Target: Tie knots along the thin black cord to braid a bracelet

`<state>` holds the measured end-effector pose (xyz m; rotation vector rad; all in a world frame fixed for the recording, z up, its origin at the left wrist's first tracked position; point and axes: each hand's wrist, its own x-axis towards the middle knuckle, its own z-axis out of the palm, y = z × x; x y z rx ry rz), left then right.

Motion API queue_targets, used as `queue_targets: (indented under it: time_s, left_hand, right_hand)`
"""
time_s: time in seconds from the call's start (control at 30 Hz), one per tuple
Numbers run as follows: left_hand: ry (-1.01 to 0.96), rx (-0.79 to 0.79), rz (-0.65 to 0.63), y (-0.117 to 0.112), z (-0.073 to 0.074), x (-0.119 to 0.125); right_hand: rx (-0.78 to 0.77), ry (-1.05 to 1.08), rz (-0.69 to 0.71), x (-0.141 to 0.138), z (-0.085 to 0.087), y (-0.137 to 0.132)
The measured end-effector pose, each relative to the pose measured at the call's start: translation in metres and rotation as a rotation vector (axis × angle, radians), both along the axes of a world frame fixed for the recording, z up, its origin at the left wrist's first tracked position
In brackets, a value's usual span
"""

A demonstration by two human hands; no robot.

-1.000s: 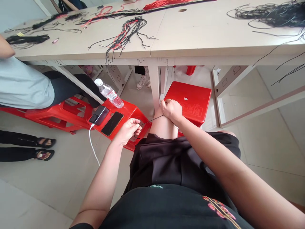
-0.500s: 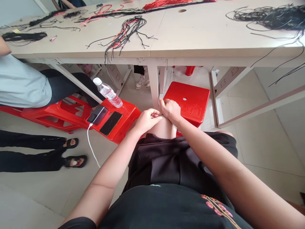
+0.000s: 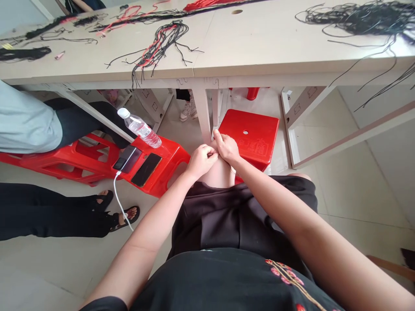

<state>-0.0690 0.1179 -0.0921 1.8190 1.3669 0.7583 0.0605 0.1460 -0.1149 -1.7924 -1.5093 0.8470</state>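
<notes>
My left hand [image 3: 202, 160] is closed in a pinch over my bare knee [image 3: 215, 175], its fingertips against my right hand. The right hand [image 3: 227, 147] is curled, thumb pointing forward, resting at the knee. Between them they hold a thin black cord, which showed plainly half a second ago and is now almost wholly hidden by the fingers. Just beyond the right hand stands a red plastic stool [image 3: 256, 134].
Bundles of black and red cords [image 3: 162, 43] and a black cord heap [image 3: 366, 19] lie on the table [image 3: 246, 47]. On a red stool [image 3: 173, 153] at left are a water bottle [image 3: 142, 129], a phone [image 3: 146, 169] and a cabled device [image 3: 126, 159]. A seated person's sleeve [image 3: 26, 121] is left.
My hands have drawn together, and the cord that stretched between them is covered. The view has shifted slightly right. At left, another person's sandalled feet have stepped nearer.
</notes>
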Motion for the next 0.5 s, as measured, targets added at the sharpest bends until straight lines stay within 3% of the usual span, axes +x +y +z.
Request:
queue_targets:
  time_s: [0.1, 0.17, 0.3, 0.4, 0.5]
  left_hand:
    - [-0.09, -0.078, 0.023, 0.001, 0.001, -0.001]
    - [-0.152, -0.128, 0.037, 0.002, 0.005, -0.001]
    - [-0.28, -0.209, 0.05, 0.006, 0.023, 0.005]
    - [-0.365, -0.3, 0.013, 0.011, 0.042, 0.015]
    - [-0.401, -0.391, -0.042, 0.02, 0.061, 0.024]
  right_hand:
    - [0.069, 0.298, -0.033, 0.014, 0.003, -0.01]
    - [0.137, 0.367, -0.033, 0.021, 0.009, -0.023]
    - [0.206, 0.524, 0.22, 0.026, 0.023, -0.046]
    - [0.248, 0.508, 0.196, 0.031, 0.039, -0.046]
    - [0.404, 0.309, 0.218, 0.044, 0.063, -0.04]
